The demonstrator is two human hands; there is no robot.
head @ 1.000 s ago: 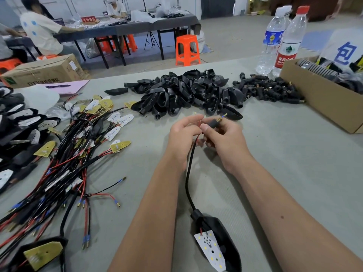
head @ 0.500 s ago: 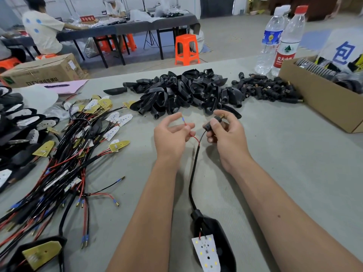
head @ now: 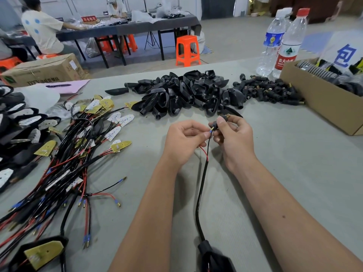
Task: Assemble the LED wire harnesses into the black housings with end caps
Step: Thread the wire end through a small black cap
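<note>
My left hand (head: 184, 141) pinches the blue-tipped end of a thin wire right at the mouth of a small black end cap (head: 221, 121) with a brass tip. My right hand (head: 234, 135) grips that cap between thumb and fingers. The black cable (head: 202, 183) with a loose red wire runs down from my hands to a black housing (head: 214, 256) at the bottom edge. A heap of empty black housings (head: 184, 95) lies beyond my hands, and a smaller heap of end caps (head: 269, 90) lies to its right.
Loose LED harnesses (head: 64, 160) with red and black wires sprawl on the left. Finished housings (head: 13, 122) line the far left edge. A cardboard box (head: 322, 107) and two water bottles (head: 282, 40) stand at the right. People sit at a table behind.
My hands have come together: the left hand has brought the blue wire tip from a raised position to the end cap in my right hand. The housing has slid partly out of view.
</note>
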